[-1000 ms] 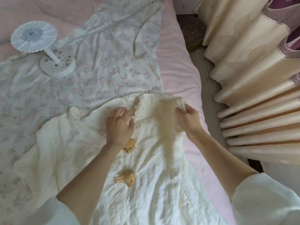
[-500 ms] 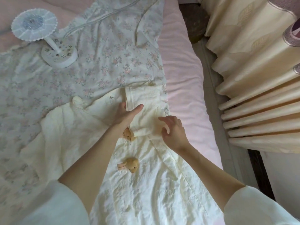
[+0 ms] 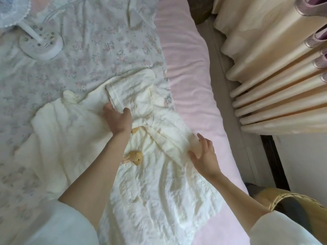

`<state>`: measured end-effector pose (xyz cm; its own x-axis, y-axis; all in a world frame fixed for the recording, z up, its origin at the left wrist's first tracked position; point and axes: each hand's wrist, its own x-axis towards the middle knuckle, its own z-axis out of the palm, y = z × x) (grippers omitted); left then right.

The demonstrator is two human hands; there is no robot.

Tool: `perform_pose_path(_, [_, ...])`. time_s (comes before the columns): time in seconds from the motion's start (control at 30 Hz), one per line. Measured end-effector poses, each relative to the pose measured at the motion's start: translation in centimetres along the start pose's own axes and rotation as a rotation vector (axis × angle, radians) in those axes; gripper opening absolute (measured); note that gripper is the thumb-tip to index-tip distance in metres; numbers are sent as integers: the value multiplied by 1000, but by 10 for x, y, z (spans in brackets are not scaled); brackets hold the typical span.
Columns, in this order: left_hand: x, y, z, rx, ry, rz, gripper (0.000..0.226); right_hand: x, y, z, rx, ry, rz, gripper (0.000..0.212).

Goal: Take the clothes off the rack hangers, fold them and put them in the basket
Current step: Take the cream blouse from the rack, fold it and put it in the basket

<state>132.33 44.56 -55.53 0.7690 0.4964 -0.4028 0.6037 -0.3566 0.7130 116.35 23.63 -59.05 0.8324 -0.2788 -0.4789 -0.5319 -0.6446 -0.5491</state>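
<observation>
Our left hand (image 3: 118, 120) rests on the cream garment (image 3: 150, 183) near its top, thumb and fingers curled into the folded-over sleeve (image 3: 131, 97) so that the fold stays pinned while the other side is worked. Our right hand (image 3: 203, 155) lies at the garment's right edge with fingers spread and nearly straight, touching the cloth but not closed round it; we judge it is there to flatten or catch the side seam before turning that edge inward.

The garment lies flat on the bed (image 3: 191, 71), front up, with two small plush bunny decorations (image 3: 134, 157) on the chest, one half hidden under our left wrist. Laying it flat gives the folds a firm surface. Beneath its upper part spreads a floral blanket (image 3: 92, 41), and on that stands a small white fan (image 3: 40, 45) with its cord, well apart from our hands.

The woven basket (image 3: 290, 198) shows at the lower right, on the floor beside the bed, within easy reach for the folded piece; something dark already lies in it. Pleated curtains (image 3: 274, 68) hang along the right. No rack or hangers are in view.
</observation>
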Motion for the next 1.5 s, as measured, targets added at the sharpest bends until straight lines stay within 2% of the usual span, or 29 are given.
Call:
perform_pose_path(0.07, [-30,-5,2,180,94,139,48,-18,14,-1,-20,26,52,58])
perform_pose_path(0.13, [-61,-19,4,272,111,275,41,-40,29,0,-18,12,135,49])
perform_pose_path(0.23, [-102,-43,12,352,44,462,29,-68,48,1,-59,12,197,44])
perform_pose_path(0.33, [-135,-63,14,418,-17,565,22,-94,66,3,19,116,348,39])
perform_pose_path(0.4, [-150,-75,15,402,-210,482,20,-106,77,4,174,167,596,33])
perform_pose_path(0.47, [-161,-87,17,364,-475,338,22,-116,83,0,373,110,842,26])
perform_pose_path(0.5, [-165,-93,18,373,-558,299,24,-121,84,0,541,67,932,28])
perform_pose_path(0.57, [-170,-100,19,400,-626,273,26,-128,82,-2,916,1,1008,23])
perform_pose_path(0.63, [-174,-103,18,404,-654,248,30,-127,82,-2,1124,-27,988,15])
perform_pose_path(0.7, [-174,-106,16,416,-676,228,34,-123,81,-1,1230,-30,987,11])
perform_pose_path(0.8, [-173,-103,16,430,-677,221,32,-116,77,-4,1320,83,956,2])
perform_pose_path(0.87, [-175,-97,17,393,-618,243,25,-117,79,-11,1444,172,863,9])
perform_pose_path(0.97, [-182,-90,19,246,-550,268,10,-126,80,-29,1730,71,652,34])
perform_pose_path(1.03, [-188,-85,24,128,-612,194,10,-131,85,-41,1827,35,586,38])
perform_pose_path(1.1, [-194,-78,31,47,-720,34,21,-135,89,-50,1858,46,570,37])
perform_pose_path(1.17, [-197,-73,39,-19,-817,-118,34,-138,95,-55,1862,139,616,44])
perform_pose_path(1.27, [-200,-66,48,-50,-898,-105,54,-140,106,-59,1795,308,743,37])
perform_pose_path(1.37, [-198,-59,55,-86,-950,-59,61,-137,120,-59,1646,433,880,35])
perform_pose_path(1.43, [-196,-58,59,-45,-962,-55,61,-134,124,-57,1527,431,921,29])
perform_pose_path(1.5, [-191,-58,62,-80,-932,-141,57,-133,123,-54,1380,418,949,22])
